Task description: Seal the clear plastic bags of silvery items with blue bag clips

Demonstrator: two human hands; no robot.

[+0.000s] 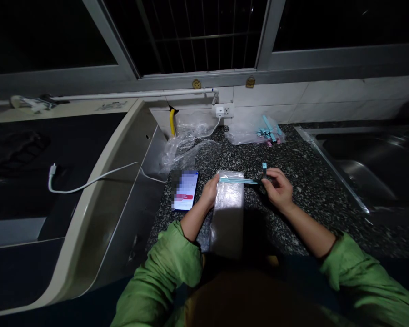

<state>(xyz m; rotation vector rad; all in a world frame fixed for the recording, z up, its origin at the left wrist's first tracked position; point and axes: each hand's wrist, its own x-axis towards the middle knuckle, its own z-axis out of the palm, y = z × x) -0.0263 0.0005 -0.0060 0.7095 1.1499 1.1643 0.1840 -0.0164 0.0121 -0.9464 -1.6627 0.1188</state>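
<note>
A clear plastic zip bag point(227, 213) lies lengthwise on the speckled dark countertop point(303, 181) in front of me. A light blue sealing strip point(238, 181) runs across its far end. My left hand point(209, 191) is closed on the bag's top left corner at the strip. My right hand point(277, 188) pinches a small blue slider clip point(264, 167) at the strip's right end. Both sleeves are green.
A phone point(184, 190) with a lit screen lies left of the bag. A white cable point(88, 181) runs toward a wall socket point(224, 111). Crumpled plastic point(187, 145) and a bag of blue and pink strips point(264, 131) sit at the back. A steel sink point(371, 159) is at right.
</note>
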